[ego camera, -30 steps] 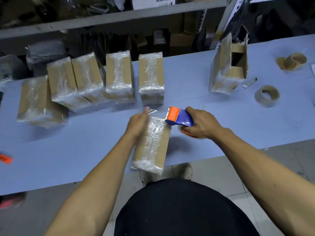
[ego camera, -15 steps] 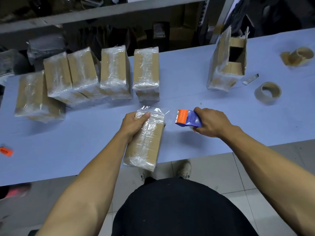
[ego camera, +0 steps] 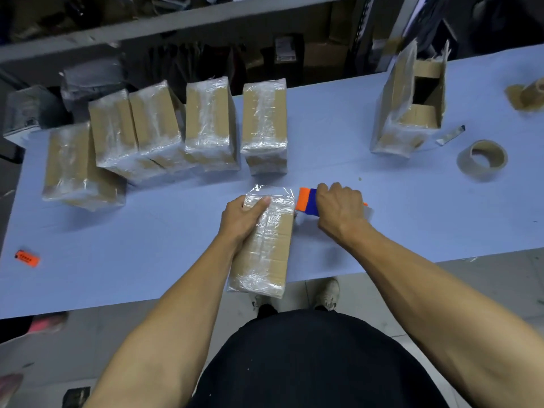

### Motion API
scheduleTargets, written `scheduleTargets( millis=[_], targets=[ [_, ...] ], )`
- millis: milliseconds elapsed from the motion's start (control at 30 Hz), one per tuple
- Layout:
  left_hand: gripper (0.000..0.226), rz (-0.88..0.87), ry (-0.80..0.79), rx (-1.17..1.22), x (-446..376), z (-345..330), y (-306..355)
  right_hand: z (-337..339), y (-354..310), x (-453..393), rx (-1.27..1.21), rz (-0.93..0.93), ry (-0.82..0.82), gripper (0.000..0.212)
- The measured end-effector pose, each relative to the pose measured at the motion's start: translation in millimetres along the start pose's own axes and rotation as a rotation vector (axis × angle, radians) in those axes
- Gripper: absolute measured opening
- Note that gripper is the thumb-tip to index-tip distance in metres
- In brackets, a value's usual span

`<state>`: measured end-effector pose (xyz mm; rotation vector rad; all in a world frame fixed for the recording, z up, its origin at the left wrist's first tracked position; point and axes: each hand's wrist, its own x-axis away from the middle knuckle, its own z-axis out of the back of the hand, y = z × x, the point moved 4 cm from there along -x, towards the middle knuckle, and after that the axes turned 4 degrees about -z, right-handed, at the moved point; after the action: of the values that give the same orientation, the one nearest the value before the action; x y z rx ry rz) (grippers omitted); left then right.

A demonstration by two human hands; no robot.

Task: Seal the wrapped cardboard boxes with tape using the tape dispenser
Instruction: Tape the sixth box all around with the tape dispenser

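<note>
Head view looking down at a pale blue table (ego camera: 382, 219): the left hand (ego camera: 241, 219) rests on top of a plastic-wrapped cardboard box (ego camera: 265, 245) in the middle of the frame, fingers (ego camera: 259, 204) curled over its far end and holding it down, with the near end poking past the table edge. Right hand (ego camera: 341, 210) is wrapped tight around an orange and blue tape dispenser (ego camera: 307, 201), which sits right at the box's upper right corner, touching or nearly so. Clear film sticks out past the far end of the box. Five more wrapped boxes (ego camera: 210, 125) stand in a row in the upper left. Upper right has an opened box (ego camera: 409, 104), a small utility knife (ego camera: 450, 135) just beside it, and a brown tape roll (ego camera: 482, 160). An orange tag (ego camera: 27, 258) lies at the far left.
</note>
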<state>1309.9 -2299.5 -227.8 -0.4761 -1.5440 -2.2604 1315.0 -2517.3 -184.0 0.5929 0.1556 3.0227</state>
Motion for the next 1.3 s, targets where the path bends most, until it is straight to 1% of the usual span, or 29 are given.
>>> scheduleTargets(
  millis=[67,133,167,233,267,300,333,367,400,467,500,533,567,600,633,667,733,767,867,900,967,1033,1100,1200,1300],
  targets=[
    [0.057,-0.014,0.028,-0.026,2.5,-0.2,1.8,-13.9,13.6,-0.4,-0.023,-0.071,0.011,0.061],
    [0.066,-0.031,0.053,-0.012,4.8,0.0,2.1,-29.0,12.4,-2.2,-0.022,-0.077,0.017,0.077],
    [0.059,-0.047,0.065,0.027,6.0,0.3,0.7,-36.1,7.4,-3.9,-0.041,-0.063,0.003,0.081],
    [0.028,-0.082,0.092,0.082,9.4,0.9,-2.1,-48.0,-3.3,-8.7,-0.101,-0.022,-0.063,0.083],
    [0.017,-0.09,0.1,0.091,10.3,1.0,-3.6,-51.2,-7.3,-10.3,-0.132,-0.004,-0.099,0.083],
    [0.012,-0.083,0.099,0.106,10.7,1.5,-5.7,-53.0,-10.7,-11.2,-0.167,0.003,-0.129,0.081],
    [0.014,-0.071,0.09,0.13,10.8,0.7,-7.4,-52.4,-11.3,-11.1,-0.206,-0.009,-0.138,0.078],
    [0.018,-0.056,0.085,0.143,10.8,-0.1,-8.5,-50.2,-10.5,-10.9,-0.251,-0.035,-0.115,0.073],
    [0.022,-0.043,0.09,0.148,10.4,-0.1,-9.7,-44.7,-10.2,-9.2,-0.321,-0.065,-0.057,0.064],
    [0.024,-0.015,0.126,0.162,11.4,1.5,-12.0,-31.1,-15.0,-3.1,-0.6,-0.091,0.092,0.037],
    [0.023,-0.002,0.149,0.186,12.9,2.6,-12.7,-25.2,-20.6,1.7,-0.789,-0.08,0.116,0.025],
    [0.023,0.009,0.172,0.216,14.7,3.9,-13.6,-20.5,-28.8,6.8,-0.968,-0.067,0.082,0.025],
    [0.023,0.018,0.195,0.246,17.2,5.9,-13.5,-17.3,-36.8,11.8,-1.11,-0.069,0.026,0.029],
    [0.023,0.02,0.216,0.28,19.9,8.6,-12.3,-13.7,-43.0,16.1,-1.195,-0.073,-0.01,0.03],
    [0.021,0.011,0.229,0.304,22.4,11.6,-9.4,-8.1,-47.7,18.8,-1.226,-0.068,-0.005,0.026],
    [0.02,-0.008,0.236,0.31,23.4,15.1,-4.7,-0.3,-51.3,20.2,-1.212,-0.054,0.033,0.023],
    [0.02,-0.077,0.267,0.298,24.8,24.6,10.5,17.7,-56.8,18.5,-1.137,-0.02,0.146,0.022],
    [0.019,-0.115,0.307,0.311,25.0,30.5,20.6,28.3,-59.5,16.8,-1.138,-0.005,0.205,0.019],
    [0.008,-0.243,0.43,0.388,25.0,46.5,51.7,56.2,-66.3,13.0,-1.323,-0.004,0.336,0.01],
    [0.009,-0.284,0.451,0.388,26.3,48.8,58.4,61.7,-67.5,13.4,-1.397,-0.014,0.363,0.008],
    [0.012,-0.301,0.487,0.422,30.7,47.9,57.6,64.7,-69.1,15.5,-1.457,-0.008,0.392,0.008],
    [0.018,-0.268,0.561,0.448,38.0,44.3,45.0,57.5,-70.3,23.0,-1.411,0.015,0.401,0.01],
    [0.022,-0.266,0.608,0.401,44.7,39.9,38.1,49.7,-68.4,31.5,-1.388,0.036,0.422,0.013],
    [0.023,-0.272,0.631,0.349,49.4,34.7,40.9,47.0,-61.6,30.2,-1.384,0.005,0.416,0.008],
    [0.026,-0.292,0.638,0.303,53.3,34.4,46.4,54.0,-57.9,26.5,-1.308,-0.012,0.435,0.016]
  ],
)
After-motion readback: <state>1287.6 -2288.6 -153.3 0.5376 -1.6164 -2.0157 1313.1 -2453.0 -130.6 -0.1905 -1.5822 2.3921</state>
